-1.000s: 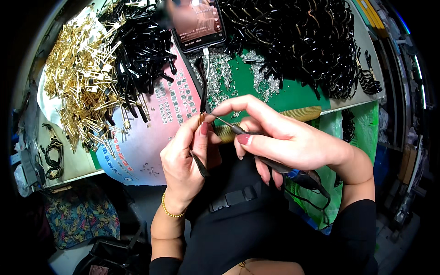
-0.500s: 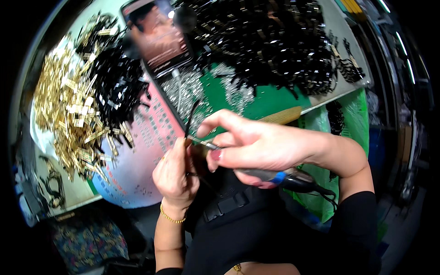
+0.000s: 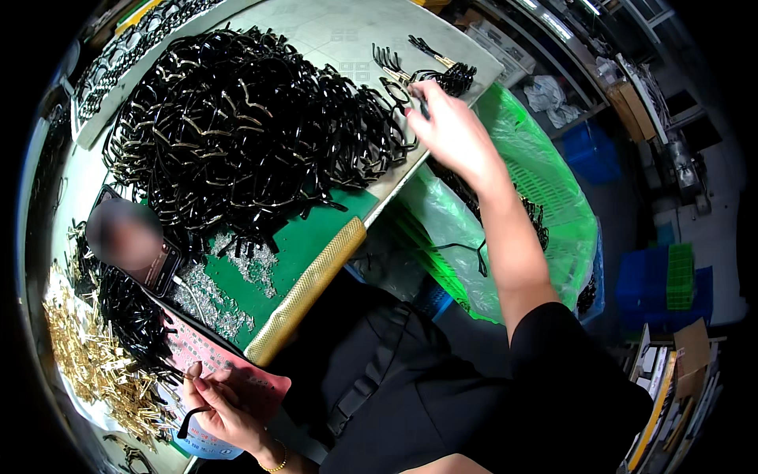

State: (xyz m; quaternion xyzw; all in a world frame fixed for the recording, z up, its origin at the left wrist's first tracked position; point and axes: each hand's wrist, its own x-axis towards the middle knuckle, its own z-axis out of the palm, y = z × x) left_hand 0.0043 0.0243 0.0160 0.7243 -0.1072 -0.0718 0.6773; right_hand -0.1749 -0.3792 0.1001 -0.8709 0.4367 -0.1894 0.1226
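Left hand point(image 3: 229, 415): closing finger and thumb on a slim black eyewear piece point(image 3: 186, 424), whose curved end is projecting beside the palm, over the table's near left side.

Right hand point(image 3: 448, 126): extending to the far right of the table point(image 3: 454, 47), fingers bending around a small dark object; whether they are gripping a black round-rimmed frame point(image 3: 395, 92) just beside them, one cannot tell.

Black eyewear frames, large heap point(image 3: 237, 134): covering the table's middle.

Black frames, small group point(image 3: 455, 80): lying just beyond the right hand.

Gold-coloured parts, heap point(image 3: 91, 351): occupying the left side, adjoining a heap of black parts point(image 3: 130, 308).

Small silver pieces point(image 3: 209, 304): scattering across a green mat point(image 3: 316, 245).

Phone point(image 3: 162, 272): lying near them, a white cable point(image 3: 189, 296) running from it.

Yellow textured strip point(image 3: 312, 288): edging the mat.

Green plastic bag point(image 3: 549, 162): hanging open beside the table.
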